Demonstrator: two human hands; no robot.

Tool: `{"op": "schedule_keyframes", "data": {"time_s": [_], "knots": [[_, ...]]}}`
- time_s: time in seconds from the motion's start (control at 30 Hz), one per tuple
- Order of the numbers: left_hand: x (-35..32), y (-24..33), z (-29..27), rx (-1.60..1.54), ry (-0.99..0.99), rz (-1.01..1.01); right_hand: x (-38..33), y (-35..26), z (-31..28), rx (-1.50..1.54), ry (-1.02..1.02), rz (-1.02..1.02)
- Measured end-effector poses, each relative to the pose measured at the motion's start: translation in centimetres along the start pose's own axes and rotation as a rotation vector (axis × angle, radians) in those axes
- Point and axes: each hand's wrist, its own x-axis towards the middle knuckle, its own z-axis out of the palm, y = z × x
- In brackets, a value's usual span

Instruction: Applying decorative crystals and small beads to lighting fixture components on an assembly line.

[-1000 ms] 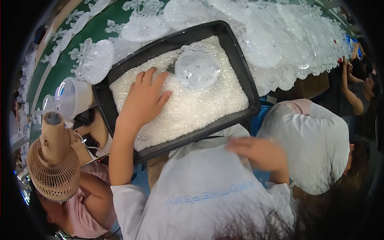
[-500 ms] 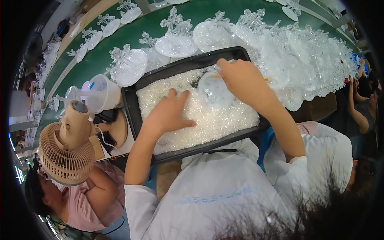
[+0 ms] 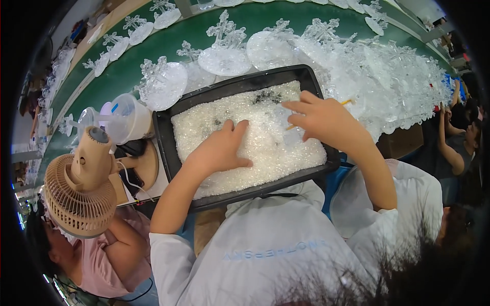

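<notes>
A black tray (image 3: 245, 200) holds a bed of clear, glittering granules (image 3: 260, 171). My left hand (image 3: 217, 150) rests on the granules with its fingers spread and nothing gripped. Above the tray's right part, my right hand (image 3: 332, 122) keeps a thin yellow stick (image 3: 348, 102) tucked in it, while its fingers reach out toward the granules. The stick's middle is hidden by the hand. A pale patch lies among the granules below those fingers; whether a clear disc is under it I cannot make out.
Clear round-based pieces with cross-shaped tops (image 3: 224, 58) line the tray's far side. A dense pile of them (image 3: 383, 76) stands at right. At left are a beige fan (image 3: 84, 188) and a plastic tub (image 3: 127, 120). A person in pink (image 3: 112, 255) sits beside it.
My right hand has moved right and nearer, and its fingers have opened out. The clear disc it held upright over the granules no longer shows. My left hand has barely shifted.
</notes>
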Motion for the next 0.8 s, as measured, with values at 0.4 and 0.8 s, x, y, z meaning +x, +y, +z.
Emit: {"op": "schedule_keyframes", "data": {"time_s": [0.4,0.8], "knots": [[0.8,0.8,0.5,-0.143,0.215,0.100,-0.2,-2.0,1.2,0.066,0.071,0.174],[0.9,0.2,0.7,-0.277,0.199,0.164,2.5,-3.3,2.9,0.393,0.087,0.324]]}}
